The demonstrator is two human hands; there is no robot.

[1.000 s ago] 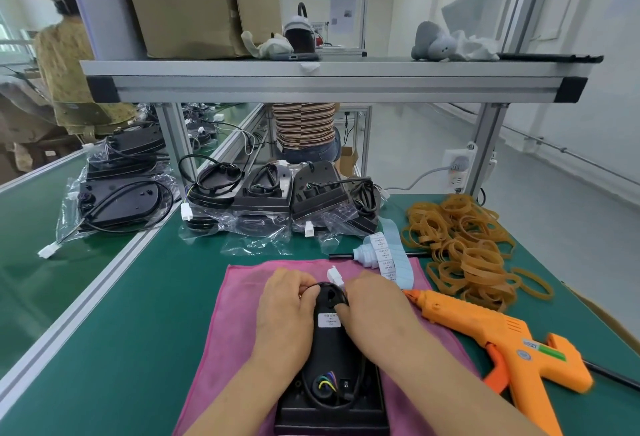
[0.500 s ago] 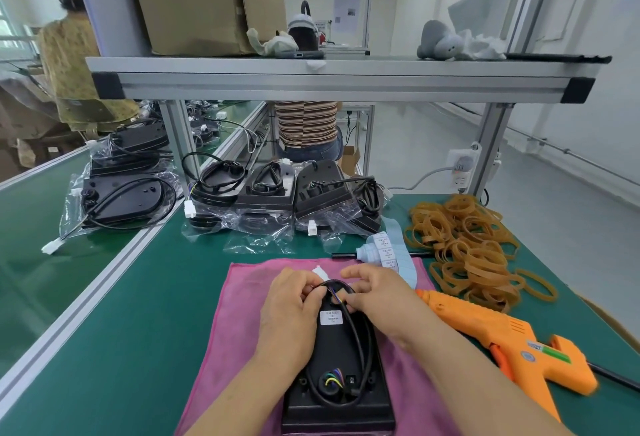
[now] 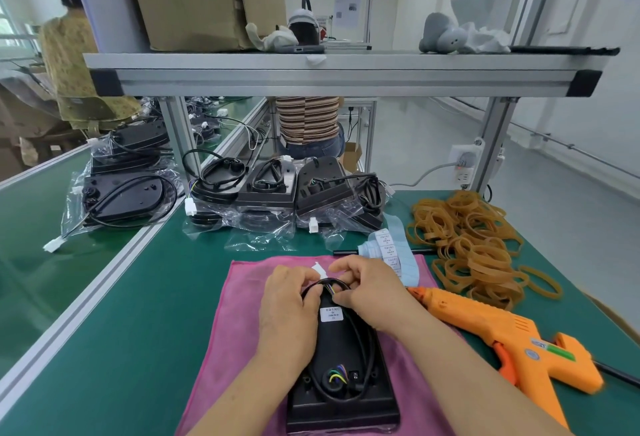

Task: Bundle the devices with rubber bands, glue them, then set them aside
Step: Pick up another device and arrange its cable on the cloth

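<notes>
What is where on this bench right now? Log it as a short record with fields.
device: flat black plastic device, lying on pink cloth
left hand: grips the device's black cable loop at the far end
right hand: pinches the same cable beside its white connector
bands: loose pile of tan rubber bands, right of the cloth
glue: orange glue gun lying on green table, untouched
</notes>
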